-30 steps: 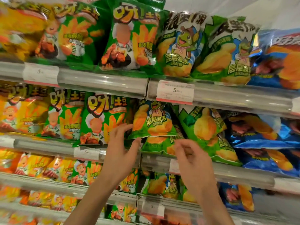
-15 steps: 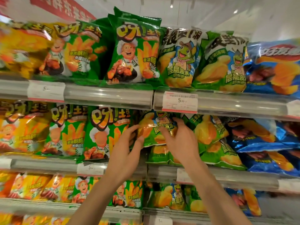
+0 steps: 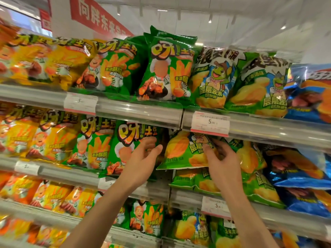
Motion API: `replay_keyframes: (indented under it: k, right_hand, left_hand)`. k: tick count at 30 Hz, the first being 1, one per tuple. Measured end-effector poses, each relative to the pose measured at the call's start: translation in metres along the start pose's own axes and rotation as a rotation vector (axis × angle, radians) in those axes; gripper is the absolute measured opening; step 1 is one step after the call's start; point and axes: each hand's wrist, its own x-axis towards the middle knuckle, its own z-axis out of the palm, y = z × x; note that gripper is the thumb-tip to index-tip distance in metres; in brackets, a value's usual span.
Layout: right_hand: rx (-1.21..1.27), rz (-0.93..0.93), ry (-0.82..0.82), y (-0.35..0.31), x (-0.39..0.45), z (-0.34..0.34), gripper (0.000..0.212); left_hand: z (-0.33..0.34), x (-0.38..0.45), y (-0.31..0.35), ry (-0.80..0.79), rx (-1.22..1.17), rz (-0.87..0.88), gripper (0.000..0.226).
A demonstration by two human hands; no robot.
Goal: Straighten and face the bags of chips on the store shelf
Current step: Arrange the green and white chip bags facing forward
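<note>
- Green chip bag (image 3: 184,151) sits on the middle shelf, top tucked just under the price tag (image 3: 210,123) on the shelf rail (image 3: 143,115) above.
- Tight room: more green bags touch it right and below; a dark gap on its left.
- Right hand (image 3: 221,158) grip: fingers curled on the bag's right front, holding it.
- Left hand (image 3: 143,156) grip: wide, fingers straight, at the bag's left edge beside the fries bag (image 3: 125,145); contact unclear.

One head-worn camera gives the only view, so nothing is shared with a second. It stands close before the shelf (image 3: 143,115), within arm's reach, and looks forward and tilted upward, taking in several tiers and the ceiling (image 3: 232,18) above. Both forearms enter from the bottom edge. The wide lens bends the shelf rails.
</note>
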Motion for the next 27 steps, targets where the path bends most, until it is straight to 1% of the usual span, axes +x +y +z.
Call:
replay_keyframes:
  k: [4, 7, 9, 10, 13, 15, 19, 22, 24, 27]
  right_hand:
    - [0.053, 0.005, 0.003, 0.005, -0.006, -0.002, 0.036]
    - [0.038, 0.009, -0.045, 0.006, -0.008, -0.004, 0.034]
    - [-0.051, -0.017, -0.101, 0.007, -0.011, -0.006, 0.037]
    - [-0.134, -0.058, -0.114, 0.007, -0.013, -0.008, 0.041]
    - [-0.365, -0.259, -0.053, 0.009, -0.016, -0.021, 0.044]
    - [-0.430, -0.310, -0.047, 0.009, -0.014, -0.028, 0.043]
    - [-0.457, -0.288, -0.110, 0.010, 0.001, -0.032, 0.040]
    - [-0.366, -0.207, -0.162, 0.008, 0.015, -0.035, 0.038]
    - [-0.283, -0.134, -0.170, 0.005, 0.022, -0.036, 0.035]
    - [-0.250, -0.061, -0.191, 0.000, 0.027, -0.037, 0.033]
  left_hand:
    - [0.008, 0.004, 0.006, -0.055, 0.033, -0.018, 0.055]
    - [0.019, 0.010, 0.010, -0.134, 0.066, -0.027, 0.070]
    - [0.026, 0.014, 0.009, -0.190, 0.066, -0.023, 0.076]
    - [0.028, 0.016, 0.007, -0.201, 0.061, -0.020, 0.077]
    - [0.030, 0.019, -0.001, -0.187, 0.010, -0.011, 0.072]
    - [0.028, 0.018, -0.004, -0.173, -0.003, 0.012, 0.066]
    - [0.028, 0.012, -0.004, -0.157, -0.023, 0.065, 0.060]
    - [0.027, 0.003, -0.004, -0.154, -0.048, 0.088, 0.054]
    - [0.025, -0.001, -0.007, -0.156, -0.030, 0.109, 0.057]
    - [0.023, -0.008, -0.011, -0.158, 0.002, 0.149, 0.063]
